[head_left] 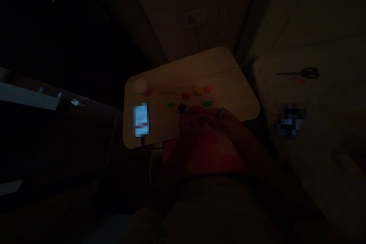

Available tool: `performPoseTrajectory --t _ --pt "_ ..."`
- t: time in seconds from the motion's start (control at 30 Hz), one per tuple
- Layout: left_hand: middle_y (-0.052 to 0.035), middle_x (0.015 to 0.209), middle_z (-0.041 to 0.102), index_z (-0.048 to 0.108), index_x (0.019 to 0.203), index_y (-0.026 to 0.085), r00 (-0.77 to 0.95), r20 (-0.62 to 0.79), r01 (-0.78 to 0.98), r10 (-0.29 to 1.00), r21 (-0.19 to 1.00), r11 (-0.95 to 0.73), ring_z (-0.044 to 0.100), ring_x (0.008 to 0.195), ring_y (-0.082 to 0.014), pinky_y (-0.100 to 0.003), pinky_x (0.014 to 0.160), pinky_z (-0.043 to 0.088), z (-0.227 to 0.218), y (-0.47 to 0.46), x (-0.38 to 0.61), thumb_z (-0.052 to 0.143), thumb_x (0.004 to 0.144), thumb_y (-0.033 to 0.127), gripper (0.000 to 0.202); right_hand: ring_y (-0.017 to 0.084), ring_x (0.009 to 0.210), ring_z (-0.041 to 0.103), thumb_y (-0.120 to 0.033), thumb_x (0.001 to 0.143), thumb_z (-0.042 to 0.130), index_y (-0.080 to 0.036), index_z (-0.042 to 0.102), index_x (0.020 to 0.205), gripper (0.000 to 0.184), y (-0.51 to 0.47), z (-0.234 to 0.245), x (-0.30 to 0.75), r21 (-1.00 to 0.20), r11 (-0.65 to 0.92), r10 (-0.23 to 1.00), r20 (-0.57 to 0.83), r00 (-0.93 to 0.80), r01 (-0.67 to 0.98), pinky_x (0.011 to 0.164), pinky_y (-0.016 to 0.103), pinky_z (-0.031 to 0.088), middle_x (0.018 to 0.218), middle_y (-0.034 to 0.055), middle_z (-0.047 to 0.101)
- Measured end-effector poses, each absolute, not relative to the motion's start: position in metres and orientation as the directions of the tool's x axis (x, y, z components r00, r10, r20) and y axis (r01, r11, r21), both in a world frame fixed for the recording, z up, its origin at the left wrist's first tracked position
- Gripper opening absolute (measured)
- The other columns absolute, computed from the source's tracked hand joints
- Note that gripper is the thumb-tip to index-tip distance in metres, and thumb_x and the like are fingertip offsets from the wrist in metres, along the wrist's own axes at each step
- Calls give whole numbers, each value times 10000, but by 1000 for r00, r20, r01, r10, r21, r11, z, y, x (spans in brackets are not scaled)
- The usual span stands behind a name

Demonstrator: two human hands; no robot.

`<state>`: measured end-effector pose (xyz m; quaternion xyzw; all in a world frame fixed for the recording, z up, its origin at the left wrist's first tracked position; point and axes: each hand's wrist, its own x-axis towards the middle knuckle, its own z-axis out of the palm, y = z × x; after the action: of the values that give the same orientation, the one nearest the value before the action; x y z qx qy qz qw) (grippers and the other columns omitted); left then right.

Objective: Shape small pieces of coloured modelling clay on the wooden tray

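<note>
In very dim light, my left hand and my right hand are close together at the near edge of a small wooden table. Their fingers are curled round a small green clay-like piece. A second, upright green piece shows at my right hand's fingers; whether it is gripped is too dark to make out. Just beyond lie soft-looking lumps: a green one, an orange one, a pink one, a red one, a dark one and another green one.
A lit phone with a cable lies on the table's left side, below a pale-lidded jar. Scissors rest on a pale surface to the right, near a blurred-out object. A wall socket holds a plug.
</note>
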<state>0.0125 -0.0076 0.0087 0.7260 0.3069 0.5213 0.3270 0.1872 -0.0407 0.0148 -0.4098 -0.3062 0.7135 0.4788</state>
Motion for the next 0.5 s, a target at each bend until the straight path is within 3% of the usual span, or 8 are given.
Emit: performPoseTrajectory --t 0.17,0.33,0.5 --pt "-64 1015 835 849 952 261 325 544 34 774 811 -584 796 948 -221 -383 834 668 9 -8 12 780 954 512 261 136 625 552 -610 523 999 -214 804 828 537 -42 12 187 -835 -355 931 -273 -243 -421 556 262 423 708 17 698" --pt "-84 1077 831 849 1041 255 336 533 17 776 821 -571 797 1000 -234 -410 885 667 11 -8 11 794 951 499 266 123 571 502 -680 538 981 -214 771 803 576 -41 6 186 -846 -331 942 -270 -199 -418 530 267 404 637 -9 620" --pt "-71 1062 835 855 1010 264 315 544 -10 778 821 -570 797 986 -220 -398 875 664 12 -9 11 800 957 448 199 105 543 437 -626 538 1004 -211 790 825 548 -44 5 183 -831 -332 943 -289 -162 -446 514 260 358 610 -24 600"
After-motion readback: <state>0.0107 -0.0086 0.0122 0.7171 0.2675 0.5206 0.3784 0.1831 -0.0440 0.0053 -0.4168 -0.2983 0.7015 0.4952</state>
